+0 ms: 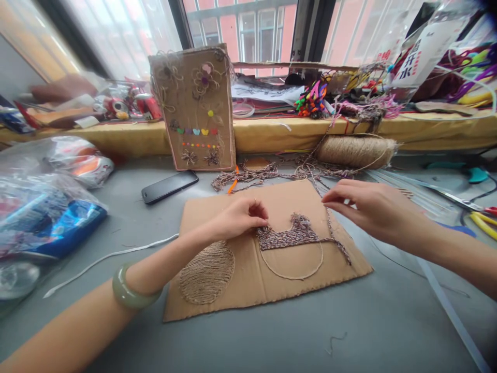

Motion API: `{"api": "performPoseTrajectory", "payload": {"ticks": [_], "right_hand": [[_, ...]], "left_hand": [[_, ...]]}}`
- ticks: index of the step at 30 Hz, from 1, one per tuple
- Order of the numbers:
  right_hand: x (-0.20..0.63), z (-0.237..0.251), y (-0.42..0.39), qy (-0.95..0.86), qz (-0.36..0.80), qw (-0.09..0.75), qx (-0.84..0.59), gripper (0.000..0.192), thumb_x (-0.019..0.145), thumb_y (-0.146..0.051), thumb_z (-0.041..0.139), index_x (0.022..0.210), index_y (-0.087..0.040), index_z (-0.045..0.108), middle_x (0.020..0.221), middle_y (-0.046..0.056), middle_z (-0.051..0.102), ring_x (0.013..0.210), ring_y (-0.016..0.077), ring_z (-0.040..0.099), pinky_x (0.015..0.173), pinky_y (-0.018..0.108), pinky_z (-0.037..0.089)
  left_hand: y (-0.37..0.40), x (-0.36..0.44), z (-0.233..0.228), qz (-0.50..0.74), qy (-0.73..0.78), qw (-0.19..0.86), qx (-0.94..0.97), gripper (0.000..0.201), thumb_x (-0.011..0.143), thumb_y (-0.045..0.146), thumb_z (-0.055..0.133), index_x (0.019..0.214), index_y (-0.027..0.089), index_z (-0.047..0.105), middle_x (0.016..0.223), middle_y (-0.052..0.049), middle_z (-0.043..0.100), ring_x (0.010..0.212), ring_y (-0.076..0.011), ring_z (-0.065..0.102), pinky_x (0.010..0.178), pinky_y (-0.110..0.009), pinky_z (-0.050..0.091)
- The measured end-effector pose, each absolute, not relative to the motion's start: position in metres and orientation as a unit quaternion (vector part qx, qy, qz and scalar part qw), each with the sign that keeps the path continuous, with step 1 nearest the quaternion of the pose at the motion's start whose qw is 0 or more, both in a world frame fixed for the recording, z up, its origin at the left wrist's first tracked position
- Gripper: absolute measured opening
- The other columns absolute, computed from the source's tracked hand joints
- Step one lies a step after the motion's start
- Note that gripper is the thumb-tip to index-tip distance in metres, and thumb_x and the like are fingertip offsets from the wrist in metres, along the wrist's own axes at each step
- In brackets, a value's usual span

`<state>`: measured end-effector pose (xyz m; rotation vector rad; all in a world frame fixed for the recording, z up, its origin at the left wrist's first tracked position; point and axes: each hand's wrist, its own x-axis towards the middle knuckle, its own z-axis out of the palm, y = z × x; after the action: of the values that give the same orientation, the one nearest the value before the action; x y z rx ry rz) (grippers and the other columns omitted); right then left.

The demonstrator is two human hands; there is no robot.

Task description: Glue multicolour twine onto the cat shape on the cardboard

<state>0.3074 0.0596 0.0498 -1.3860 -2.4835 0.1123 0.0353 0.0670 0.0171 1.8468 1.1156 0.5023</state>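
Note:
A cardboard sheet [287, 290] lies on the table, bearing a filled disc of tan twine [207, 272] at left and a twine ring outline [293, 278] at right. Rows of mottled purple-brown braided cord [289, 238] fill part of that ring. At the upper left corner of these rows, my left hand [246, 215] is closed, its fingertips pinched on the cord. My right hand [361, 207] is closed with thumb and finger on the loose length of cord at the sheet's right edge. This length runs from the tangle behind down onto the sheet.
Behind the sheet lie a cord tangle [248, 173], a twine spool [355, 150] and a black phone [170, 186]. A decorated cardboard panel [198, 114] leans on the sill. Plastic bags [50, 207] are at left; scissors [469, 204] and clear strips [452, 311] at right.

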Motion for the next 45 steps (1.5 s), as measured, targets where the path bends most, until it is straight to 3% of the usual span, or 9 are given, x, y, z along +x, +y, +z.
{"api": "performPoseTrajectory", "payload": {"ticks": [4,9,14,18,25,31,34,41,45], "right_hand": [[0.275,0.036,0.06,-0.895,0.103,0.123,-0.416,0.019,0.088,-0.025,0.047,0.09,-0.02,0.066,0.092,0.004,0.068,0.082,0.0179,0.061,0.07,0.03,0.043],[0.237,0.027,0.061,-0.913,0.163,0.091,-0.362,0.017,0.085,-0.02,0.05,0.089,-0.02,0.067,0.091,0.002,0.069,0.08,0.0141,0.062,0.07,0.025,0.045],[0.228,0.029,0.065,-0.914,0.18,0.076,-0.356,0.015,0.082,-0.017,0.051,0.08,-0.019,0.066,0.078,0.001,0.068,0.07,0.0133,0.06,0.062,0.024,0.042],[0.246,0.035,0.073,-0.897,0.152,0.112,-0.399,0.016,0.084,-0.021,0.047,0.08,-0.019,0.062,0.077,0.002,0.066,0.069,0.0145,0.057,0.059,0.026,0.038],[0.254,0.043,0.075,-0.875,0.166,0.151,-0.43,0.022,0.088,-0.03,0.045,0.081,-0.018,0.062,0.081,0.004,0.066,0.073,0.0156,0.057,0.065,0.029,0.04],[0.226,0.025,0.061,-0.893,0.226,0.125,-0.37,0.026,0.082,-0.031,0.058,0.104,-0.016,0.06,0.085,0.003,0.067,0.074,0.0139,0.059,0.064,0.025,0.043],[0.22,0.019,0.062,-0.897,0.235,0.133,-0.352,0.013,0.085,-0.025,0.053,0.088,-0.018,0.064,0.084,0.002,0.067,0.074,0.0134,0.057,0.067,0.026,0.042],[0.247,0.043,0.077,-0.852,0.219,0.219,-0.422,0.024,0.087,-0.036,0.048,0.075,-0.018,0.059,0.07,0.002,0.061,0.066,0.0143,0.052,0.061,0.028,0.038],[0.267,0.056,0.077,-0.816,0.225,0.249,-0.471,0.034,0.087,-0.048,0.043,0.074,-0.02,0.055,0.064,0.0,0.058,0.06,0.0141,0.052,0.057,0.028,0.038]], "left_hand": [[0.066,0.031,0.023,0.202,0.449,0.464,0.736,0.014,0.078,0.021,0.058,0.087,0.011,0.061,0.081,-0.003,0.067,0.071,-0.0112,0.06,0.067,-0.027,0.049],[0.065,0.029,0.024,0.213,0.455,0.435,0.747,0.021,0.085,0.029,0.051,0.087,0.011,0.062,0.076,-0.003,0.065,0.068,-0.0121,0.057,0.066,-0.027,0.045],[0.065,0.036,0.02,0.18,0.42,0.435,0.776,0.013,0.073,0.019,0.063,0.084,0.014,0.066,0.081,-0.002,0.065,0.075,-0.0139,0.057,0.07,-0.028,0.045],[0.066,0.038,0.023,0.169,0.409,0.462,0.768,0.003,0.07,0.015,0.063,0.072,0.013,0.065,0.071,-0.001,0.065,0.068,-0.0123,0.056,0.066,-0.026,0.045],[0.07,0.028,0.044,0.3,0.431,0.477,0.705,0.013,0.075,0.025,0.064,0.077,0.013,0.061,0.071,0.0,0.062,0.064,-0.0077,0.054,0.06,-0.021,0.044],[0.07,0.022,0.049,0.343,0.462,0.442,0.688,0.022,0.083,0.034,0.057,0.075,0.014,0.057,0.062,0.003,0.054,0.056,-0.0062,0.048,0.058,-0.02,0.042],[0.067,0.02,0.042,0.31,0.476,0.438,0.697,0.029,0.088,0.037,0.048,0.072,0.014,0.057,0.061,0.002,0.054,0.055,-0.0069,0.048,0.056,-0.021,0.042],[0.066,0.02,0.025,0.209,0.479,0.419,0.742,0.021,0.081,0.031,0.057,0.091,0.014,0.065,0.089,-0.005,0.069,0.076,-0.0133,0.059,0.07,-0.027,0.045],[0.067,0.039,0.016,0.203,0.478,0.392,0.76,0.026,0.084,0.037,0.053,0.085,0.015,0.067,0.085,-0.005,0.07,0.077,-0.017,0.06,0.07,-0.03,0.043]]}}
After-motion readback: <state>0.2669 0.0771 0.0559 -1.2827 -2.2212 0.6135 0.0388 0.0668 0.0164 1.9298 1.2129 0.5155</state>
